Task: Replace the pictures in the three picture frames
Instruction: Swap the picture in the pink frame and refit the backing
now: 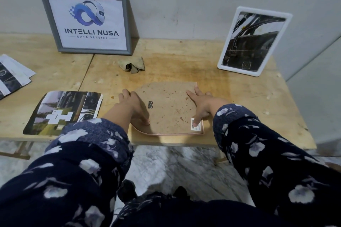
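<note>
A pink-edged picture frame (167, 108) lies face down near the table's front edge, its brown backing board up, with a small metal hanger and a barcode sticker on it. My left hand (132, 106) presses on the frame's left side, thumb on the board. My right hand (202, 106) presses on its right side, fingers spread, one fingertip on the sticker. A grey frame (86, 22) with a logo print leans on the wall at the back left. A white frame (253, 41) with a dark picture stands at the back right. A loose picture (64, 112) lies left of my hands.
The wooden table (249, 97) runs along a grey wall. Several more prints (13, 75) lie stacked at the left edge. A crumpled cloth (132, 65) sits behind the face-down frame. Marbled floor shows below the table's front edge.
</note>
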A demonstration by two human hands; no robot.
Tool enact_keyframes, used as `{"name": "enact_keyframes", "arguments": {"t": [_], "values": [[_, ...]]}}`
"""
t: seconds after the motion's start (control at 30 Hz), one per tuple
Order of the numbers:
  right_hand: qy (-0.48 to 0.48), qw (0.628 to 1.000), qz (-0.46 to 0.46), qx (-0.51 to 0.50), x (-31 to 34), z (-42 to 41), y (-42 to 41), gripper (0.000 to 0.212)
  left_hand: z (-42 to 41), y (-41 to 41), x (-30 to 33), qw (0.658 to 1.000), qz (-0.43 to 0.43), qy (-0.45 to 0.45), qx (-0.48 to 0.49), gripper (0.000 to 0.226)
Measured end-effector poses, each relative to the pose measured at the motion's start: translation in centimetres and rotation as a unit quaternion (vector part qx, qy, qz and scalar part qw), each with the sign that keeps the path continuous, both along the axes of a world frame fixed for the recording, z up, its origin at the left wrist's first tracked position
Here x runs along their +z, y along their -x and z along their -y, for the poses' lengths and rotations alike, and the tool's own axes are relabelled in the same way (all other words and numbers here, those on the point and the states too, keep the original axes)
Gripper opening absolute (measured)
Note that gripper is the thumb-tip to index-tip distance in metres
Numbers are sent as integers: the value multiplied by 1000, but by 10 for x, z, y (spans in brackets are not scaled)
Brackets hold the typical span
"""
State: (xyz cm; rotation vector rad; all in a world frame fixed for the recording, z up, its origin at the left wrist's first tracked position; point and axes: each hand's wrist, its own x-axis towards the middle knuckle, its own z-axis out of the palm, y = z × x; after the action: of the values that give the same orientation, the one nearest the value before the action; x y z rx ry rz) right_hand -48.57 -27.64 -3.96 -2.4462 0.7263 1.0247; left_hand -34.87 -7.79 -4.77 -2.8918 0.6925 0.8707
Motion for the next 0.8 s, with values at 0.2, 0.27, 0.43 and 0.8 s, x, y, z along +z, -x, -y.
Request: {"name": "enact_keyframes", "arguments": {"t": [0.2,0.27,0.43,0.8], "values": [[-6,1000,4,-4,-3,4,2,134,15,1,3,999,-20,17,41,127],[-15,1000,16,-10,-4,4,3,135,21,5,3,998,-12,14,55,120],[-16,999,44,-17,-5,3,10,134,25,11,5,996,-1,30,80,110],[-25,999,42,-12,-3,7,7,136,24,12,2,999,27,2,39,111]]}}
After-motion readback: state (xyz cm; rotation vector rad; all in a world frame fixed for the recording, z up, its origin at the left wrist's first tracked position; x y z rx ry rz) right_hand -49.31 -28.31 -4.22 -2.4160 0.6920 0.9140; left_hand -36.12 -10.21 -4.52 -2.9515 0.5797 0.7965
